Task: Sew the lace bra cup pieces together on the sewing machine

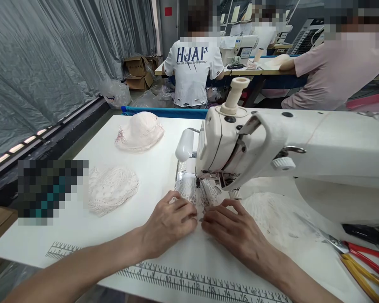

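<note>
White lace fabric [186, 190] lies gathered under the needle area of a white sewing machine [219, 139]. My left hand [172, 221] is closed on the lace's left side, fingers curled and fingertips partly hidden. From the right, my right hand [230, 223] grips the same lace close to the presser foot, its fingers bent together. The two hands nearly meet just in front of the needle. More lace [271, 214] spreads on the table to the right of my right hand, beneath the machine arm.
On the white table [157, 164] lie a pale pink gathered cap-like piece [140, 131] and a stack of lace pieces [113, 189]. Red-handled scissors [362, 250] and a yellow-handled tool [361, 273] rest at right. A printed ruler [183, 280] edges the front. Co-workers sit beyond.
</note>
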Demonstrator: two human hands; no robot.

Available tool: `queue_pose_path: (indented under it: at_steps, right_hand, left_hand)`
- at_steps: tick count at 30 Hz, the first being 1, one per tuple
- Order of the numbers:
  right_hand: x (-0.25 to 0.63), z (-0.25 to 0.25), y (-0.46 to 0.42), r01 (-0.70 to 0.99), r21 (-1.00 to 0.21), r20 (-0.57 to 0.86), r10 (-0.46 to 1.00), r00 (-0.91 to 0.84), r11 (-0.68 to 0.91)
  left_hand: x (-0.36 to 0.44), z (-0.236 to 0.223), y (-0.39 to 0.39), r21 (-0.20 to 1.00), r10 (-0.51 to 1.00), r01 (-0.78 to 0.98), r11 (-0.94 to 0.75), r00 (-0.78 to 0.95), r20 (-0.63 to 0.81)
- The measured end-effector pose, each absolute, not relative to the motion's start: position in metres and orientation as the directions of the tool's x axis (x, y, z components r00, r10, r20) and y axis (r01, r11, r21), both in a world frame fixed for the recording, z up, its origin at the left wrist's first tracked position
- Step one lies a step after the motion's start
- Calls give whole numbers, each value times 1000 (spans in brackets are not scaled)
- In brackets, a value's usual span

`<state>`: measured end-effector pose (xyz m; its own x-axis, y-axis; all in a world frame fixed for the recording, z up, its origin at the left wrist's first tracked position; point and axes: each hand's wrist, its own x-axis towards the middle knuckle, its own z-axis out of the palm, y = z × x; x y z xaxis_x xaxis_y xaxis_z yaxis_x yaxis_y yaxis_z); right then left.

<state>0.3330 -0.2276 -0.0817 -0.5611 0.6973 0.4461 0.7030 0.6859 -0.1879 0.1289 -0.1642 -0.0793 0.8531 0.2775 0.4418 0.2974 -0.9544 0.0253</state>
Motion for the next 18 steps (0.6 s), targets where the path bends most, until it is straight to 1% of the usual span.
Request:
queue_pose_path:
  at_steps: [3, 6, 9, 13, 18]
  right_hand:
    - [333, -79, -228, 687, -204, 426, 695, -580, 698]
    - [332, -77, -228, 672, -199, 437, 679, -590, 713]
    - [332, -75, -229, 665, -193, 442, 669, -597, 721]
    - [332, -75, -229, 659, -185, 416, 665, -620, 729]
    - [332, -76, -229, 655, -171, 386, 661, -643, 736]
  left_hand:
    - [128, -78, -164, 56, 289, 297, -953, 839, 462]
    - [128, -77, -163, 62, 285, 291, -955, 834, 472]
    - [128, -76, -164, 38, 266, 281, -959, 847, 460]
    - [129, -76, -167, -12, 241, 273, -962, 867, 436]
    - [129, -78, -170, -23, 243, 274, -961, 885, 397]
